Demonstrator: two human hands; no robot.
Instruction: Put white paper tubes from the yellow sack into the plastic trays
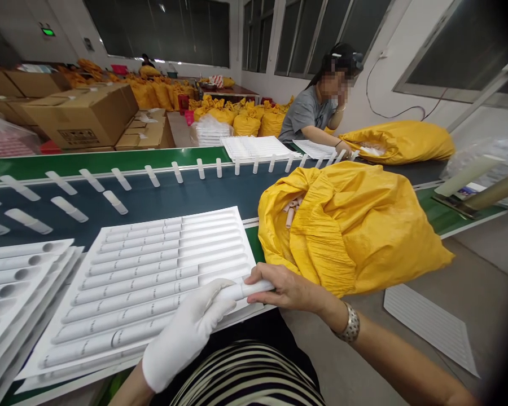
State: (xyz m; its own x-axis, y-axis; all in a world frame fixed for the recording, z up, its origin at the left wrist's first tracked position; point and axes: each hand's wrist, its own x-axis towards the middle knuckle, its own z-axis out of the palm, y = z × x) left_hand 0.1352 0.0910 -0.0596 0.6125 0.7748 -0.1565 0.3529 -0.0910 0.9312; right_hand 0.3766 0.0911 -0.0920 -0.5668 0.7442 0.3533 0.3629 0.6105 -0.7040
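Note:
My left hand (184, 332), in a white glove, is closed around one end of a white tube (236, 292). The bare fingers of my right hand (285, 288) grip the tube's other end. Below and behind it lies a white grooved tray (220, 239); long printed white tubes (131, 285) fill its grooves on the left, while the right ends of the upper grooves are bare. Just beyond my right hand lies a yellow sack (364, 225), its mouth turned to the left. Small pale pink cylinders (289, 217) show inside the mouth.
Along the dark conveyor belt (211, 194) lie several short white tubes (69, 209). More trays (25, 282) are stacked at the left. Across the belt, a person (307, 113) sits by another yellow sack (410, 141). Cardboard boxes (84, 113) stand behind; a tray (432, 327) rests on the floor.

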